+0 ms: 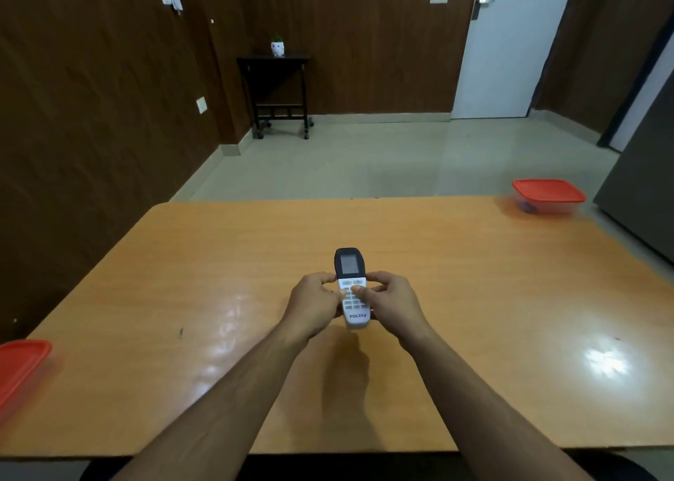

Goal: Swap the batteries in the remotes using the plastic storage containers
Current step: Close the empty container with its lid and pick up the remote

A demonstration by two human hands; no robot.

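Remote held in both hands above mid-bench, containers at the margins.

Left hand (316, 303) and right hand (391, 303) pinch the remote (352, 291) by its sides, keypad up; white body, dark screen end (marked VOLTAS). Glossy wood-grain bench (219, 280) lies bare around it. Red-lidded container (20, 371) at near-left edge; second container (548, 196), clear-walled, at far-right corner. Open floor (364, 159) beyond.

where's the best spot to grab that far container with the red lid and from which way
Take the container by its clear walls just under the red lid, fingers on the two long sides, coming down from above with the right hand. It sits flat near the table's far right corner, and the overhanging lid rim probably gives the grip a ledge.
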